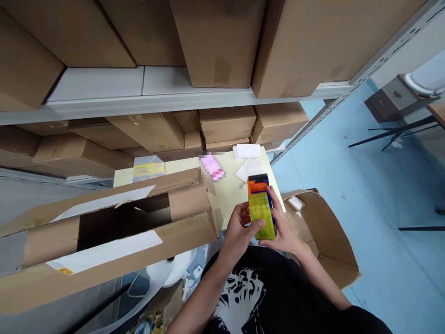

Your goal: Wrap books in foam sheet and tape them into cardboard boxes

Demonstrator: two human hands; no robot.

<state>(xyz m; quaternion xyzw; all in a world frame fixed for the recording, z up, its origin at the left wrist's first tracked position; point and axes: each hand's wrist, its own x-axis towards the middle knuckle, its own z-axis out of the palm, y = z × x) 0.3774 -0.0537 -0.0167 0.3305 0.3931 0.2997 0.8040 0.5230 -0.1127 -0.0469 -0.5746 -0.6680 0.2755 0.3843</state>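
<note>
My left hand (239, 230) and my right hand (281, 227) both grip a plastic tape dispenser (260, 208) in front of my chest. It has an orange and blue body, a translucent yellow-green part and a black toothed edge at the top. My left thumb lies across the yellow-green front, and my right fingers wrap its right side. Beyond it, a pale yellow sheet (229, 171) holds white paper pieces (248, 153) and a blurred pink item (212, 167). A long opened cardboard box (104, 222) lies left of my hands.
A grey metal shelf (139, 99) holds large cardboard boxes above and behind. A torn cardboard box (323, 232) lies to the right, on a blue floor (313, 185). A white roll (170, 269) sits below the long box. Dark furniture legs stand far right.
</note>
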